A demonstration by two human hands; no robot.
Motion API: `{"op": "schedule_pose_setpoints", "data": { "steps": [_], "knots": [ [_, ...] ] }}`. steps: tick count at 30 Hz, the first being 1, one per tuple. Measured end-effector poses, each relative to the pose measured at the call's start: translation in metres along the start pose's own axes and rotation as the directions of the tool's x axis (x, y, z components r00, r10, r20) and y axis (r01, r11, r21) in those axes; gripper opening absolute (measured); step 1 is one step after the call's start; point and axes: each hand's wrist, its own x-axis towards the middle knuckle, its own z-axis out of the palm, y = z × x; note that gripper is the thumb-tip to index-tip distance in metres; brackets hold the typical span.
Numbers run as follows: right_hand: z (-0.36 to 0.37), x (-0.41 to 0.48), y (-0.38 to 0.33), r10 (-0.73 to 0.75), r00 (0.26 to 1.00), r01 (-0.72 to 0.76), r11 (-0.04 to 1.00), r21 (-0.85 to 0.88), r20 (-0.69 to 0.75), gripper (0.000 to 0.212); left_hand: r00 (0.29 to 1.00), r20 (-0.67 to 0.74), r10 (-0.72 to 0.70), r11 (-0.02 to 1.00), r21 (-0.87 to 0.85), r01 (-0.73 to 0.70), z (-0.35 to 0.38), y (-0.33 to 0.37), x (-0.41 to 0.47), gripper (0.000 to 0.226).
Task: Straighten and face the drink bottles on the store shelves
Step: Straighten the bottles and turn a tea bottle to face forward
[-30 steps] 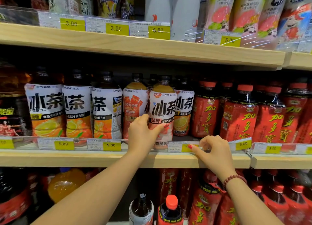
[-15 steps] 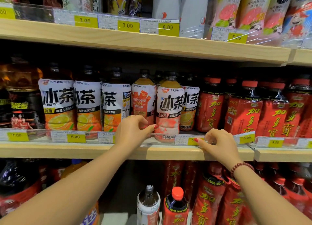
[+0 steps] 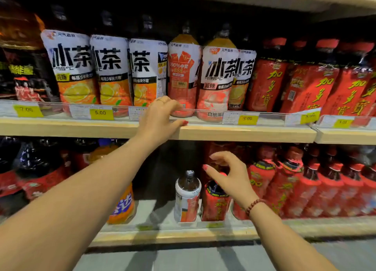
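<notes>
White-and-orange iced tea bottles (image 3: 114, 71) stand in a row on the middle shelf (image 3: 244, 133). One peach bottle (image 3: 183, 75) shows its side panel, and beside it a peach bottle (image 3: 218, 77) faces front. My left hand (image 3: 160, 118) rests on the clear price rail (image 3: 203, 110) and shelf edge, holding no bottle. On the lower shelf a white-labelled bottle (image 3: 187, 197) and a red bottle (image 3: 214, 201) stand at the front. My right hand (image 3: 230, 175) hovers just above the red bottle, fingers loosely spread.
Red herbal tea bottles (image 3: 309, 87) fill the right of the middle shelf and more of them (image 3: 301, 183) the lower right. An orange soda bottle (image 3: 122, 205) stands lower left. Dark bottles (image 3: 22, 73) sit at far left. Yellow price tags (image 3: 247, 120) line the rail.
My left hand has come off the front peach bottle and dropped to the rail. My right hand left the rail and went down to the lower shelf. The view has tilted downward.
</notes>
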Motion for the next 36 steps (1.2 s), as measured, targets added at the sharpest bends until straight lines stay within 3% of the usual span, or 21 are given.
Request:
{"op": "schedule_pose_setpoints", "data": {
  "steps": [4, 10, 13, 21, 36],
  "knots": [
    [0.042, -0.015, 0.016, 0.245, 0.965, -0.256, 0.959, 0.121, 0.093, 0.047, 0.997, -0.067, -0.040, 0.998, -0.049, 0.037, 0.008, 0.004, 0.002, 0.026],
    [0.091, -0.015, 0.034, 0.436, 0.891, -0.449, 0.887, 0.105, 0.128, 0.081, 0.990, -0.138, -0.022, 0.998, -0.061, 0.014, 0.015, 0.002, 0.002, 0.026],
    [0.110, -0.019, 0.048, 0.512, 0.843, -0.531, 0.841, 0.107, 0.162, 0.082, 0.986, -0.164, 0.000, 1.000, -0.024, -0.004, 0.017, 0.000, 0.002, 0.027],
    [0.143, -0.037, 0.076, 0.533, 0.843, -0.532, 0.809, 0.251, 0.068, 0.098, 0.974, -0.224, 0.035, 0.999, -0.002, -0.037, 0.023, -0.002, 0.000, 0.026],
    [0.146, -0.042, 0.072, 0.566, 0.822, -0.524, 0.797, 0.300, -0.069, 0.078, 0.957, -0.271, 0.106, 0.994, 0.049, -0.096, 0.027, -0.005, -0.001, 0.023]
  ]
}}
